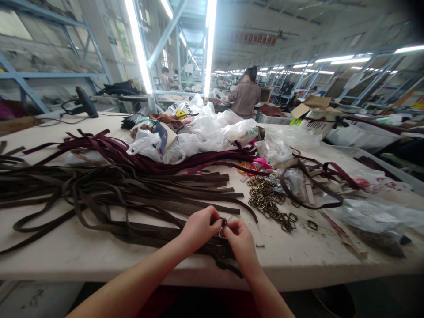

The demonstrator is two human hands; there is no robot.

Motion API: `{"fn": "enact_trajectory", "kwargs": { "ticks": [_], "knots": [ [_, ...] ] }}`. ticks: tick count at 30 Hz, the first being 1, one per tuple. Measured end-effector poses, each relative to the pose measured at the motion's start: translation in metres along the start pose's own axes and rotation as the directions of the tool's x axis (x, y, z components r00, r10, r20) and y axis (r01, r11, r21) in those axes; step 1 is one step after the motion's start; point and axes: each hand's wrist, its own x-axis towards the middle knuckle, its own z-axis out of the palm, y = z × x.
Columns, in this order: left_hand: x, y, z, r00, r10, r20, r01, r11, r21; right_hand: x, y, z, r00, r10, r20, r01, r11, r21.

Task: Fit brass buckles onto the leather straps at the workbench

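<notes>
My left hand (pixel 198 229) and my right hand (pixel 243 247) meet near the table's front edge, fingertips pinched. Between them is the end of a dark brown strap with a small metal buckle (pixel 221 234); my fingers partly cover both. Just below, a square metal buckle (pixel 220 251) sits on dark strap. A large bundle of dark brown straps (pixel 99 192) spreads leftward from under my left forearm. Beyond my right hand lies a heap of brass-coloured buckles (pixel 265 196), with one loose buckle (pixel 312 225) to its right. A tiny metal piece (pixel 260 245) lies beside my right hand.
Maroon straps (pixel 159 167) lie behind the brown ones. White plastic bags (pixel 205 130) are piled at the back. On the right are a curled strap (pixel 311 206), a pink pen-like tool (pixel 334 223) and a clear bag (pixel 371 216). A person (pixel 245 95) stands farther off.
</notes>
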Motion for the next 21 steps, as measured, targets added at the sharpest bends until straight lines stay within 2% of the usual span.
{"fn": "enact_trajectory", "kwargs": {
  "ticks": [3, 9, 11, 13, 18, 21],
  "knots": [
    [0.002, 0.0, 0.001, 1.0, -0.018, 0.009, 0.018, 1.0, 0.006, -0.001, -0.001, 0.001, 1.0, 0.012, -0.001, -0.012, 1.0, -0.003],
    [0.005, 0.0, 0.004, 0.999, -0.044, 0.022, 0.047, 0.977, -0.206, -0.004, -0.005, 0.0, 0.998, -0.059, -0.018, 0.058, 0.998, -0.03],
    [0.004, 0.0, 0.004, 0.999, -0.039, 0.038, 0.045, 0.984, -0.174, -0.005, -0.005, -0.001, 0.998, -0.059, -0.013, 0.059, 0.998, -0.023],
    [0.001, 0.001, 0.003, 0.999, -0.022, 0.025, 0.025, 0.994, -0.105, -0.007, -0.003, 0.0, 1.0, -0.009, -0.003, 0.009, 1.0, 0.028],
    [-0.005, 0.005, 0.005, 0.995, 0.057, -0.083, -0.053, 0.997, 0.05, -0.006, -0.002, 0.003, 0.988, 0.141, 0.06, -0.152, 0.954, 0.26],
    [-0.005, 0.006, 0.006, 0.994, 0.076, -0.084, -0.072, 0.996, 0.052, -0.007, -0.005, 0.003, 0.993, 0.111, 0.047, -0.12, 0.963, 0.243]
  ]
}}
